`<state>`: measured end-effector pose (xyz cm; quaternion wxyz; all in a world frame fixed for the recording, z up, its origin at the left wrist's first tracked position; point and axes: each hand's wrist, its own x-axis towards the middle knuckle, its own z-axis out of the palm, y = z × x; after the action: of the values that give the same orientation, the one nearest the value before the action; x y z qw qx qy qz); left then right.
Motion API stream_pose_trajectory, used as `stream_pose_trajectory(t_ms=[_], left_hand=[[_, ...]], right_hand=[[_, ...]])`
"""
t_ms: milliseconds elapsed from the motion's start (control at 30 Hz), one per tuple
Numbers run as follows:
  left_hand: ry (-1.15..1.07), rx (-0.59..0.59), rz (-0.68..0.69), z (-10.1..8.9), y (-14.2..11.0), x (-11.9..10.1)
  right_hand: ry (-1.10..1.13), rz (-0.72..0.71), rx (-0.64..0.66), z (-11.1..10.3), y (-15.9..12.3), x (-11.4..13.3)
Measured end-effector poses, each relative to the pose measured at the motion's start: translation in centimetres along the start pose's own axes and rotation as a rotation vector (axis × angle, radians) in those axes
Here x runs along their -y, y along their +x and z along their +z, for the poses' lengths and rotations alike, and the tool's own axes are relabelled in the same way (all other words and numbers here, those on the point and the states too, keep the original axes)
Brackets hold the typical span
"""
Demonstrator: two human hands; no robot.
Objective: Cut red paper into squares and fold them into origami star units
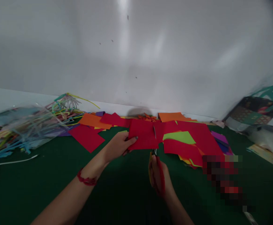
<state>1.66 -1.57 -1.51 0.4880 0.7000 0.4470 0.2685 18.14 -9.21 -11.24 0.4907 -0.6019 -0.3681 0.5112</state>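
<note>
Pinched by its left edge, a red paper sheet [143, 134] is in my left hand [121, 142], thumb on top. My right hand [158, 176] is wrapped round the handles of a pair of scissors [160, 178], red on the right and yellow on the left. The scissor blades point away from me and meet the sheet near its right side, one blade showing above the paper. Part of the lower blade is hidden. Close to the right lie more red sheets [199, 134] and a lime green paper piece [179, 137].
A clear plastic bag and a heap of coloured strips [45, 118] lie at the left. Orange paper [95, 121] and a red piece [87, 137] are nearer. A bag with teal handles [253, 114] stands far right, behind a blurred-out item. A white wall [136, 56] backs the green table [117, 193].
</note>
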Motion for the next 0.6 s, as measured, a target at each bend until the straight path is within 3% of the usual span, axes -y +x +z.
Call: stream_pose_trajectory(t_ms=[233, 600], left_hand=[[-0.02, 0.064, -0.06, -0.1, 0.2, 0.3], [0.024, 0.104, 0.007, 0.4, -0.2, 0.2]], right_hand=[[0.06, -0.017, 0.043, -0.7, 0.9, -1.1], [0.11, -0.059, 0.055, -0.3, 1.0, -1.3]])
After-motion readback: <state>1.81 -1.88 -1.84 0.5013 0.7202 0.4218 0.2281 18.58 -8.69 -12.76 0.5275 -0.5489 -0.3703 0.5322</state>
